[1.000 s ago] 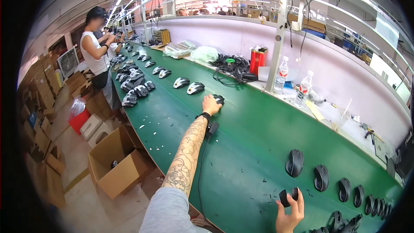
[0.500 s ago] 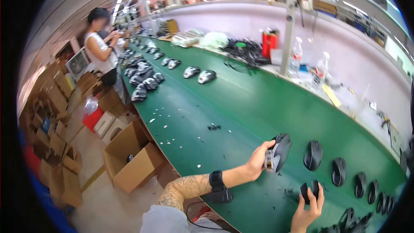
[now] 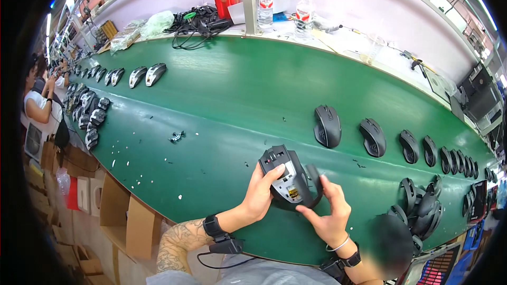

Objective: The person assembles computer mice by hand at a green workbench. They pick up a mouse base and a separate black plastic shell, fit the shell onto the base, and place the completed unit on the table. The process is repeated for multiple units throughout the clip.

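Note:
My left hand (image 3: pixel 256 196) grips a black computer mouse (image 3: pixel 282 157), its thumb across the top. The mouse's upper back is uncovered, so the pale inner frame and a bit of yellow show. Against its right side my right hand (image 3: pixel 331 215) pinches a thin, curved black mouse cover (image 3: pixel 315 183) between thumb and fingers. The cover is blurred, and whether it is seated on the mouse I cannot tell. Beyond my hands stands a row of black mice with closed tops, the nearest mouse (image 3: pixel 328 127) among them. Several loose black covers (image 3: pixel 421 206) lie heaped to my right.
Mice with pale open backs (image 3: pixel 156 74) line the far left of the green bench (image 3: pixel 227 100); more are piled by its left edge. Small scraps (image 3: pixel 177 136) lie nearby. A cardboard box (image 3: pixel 140 227) stands below. Bottles (image 3: pixel 265 8) and cables (image 3: pixel 198 24) sit on the back ledge. Another person (image 3: pixel 39 108) works far left.
The view has turned to the right. My hands have come together, bringing the mouse and the black cover against each other; before, they were held apart.

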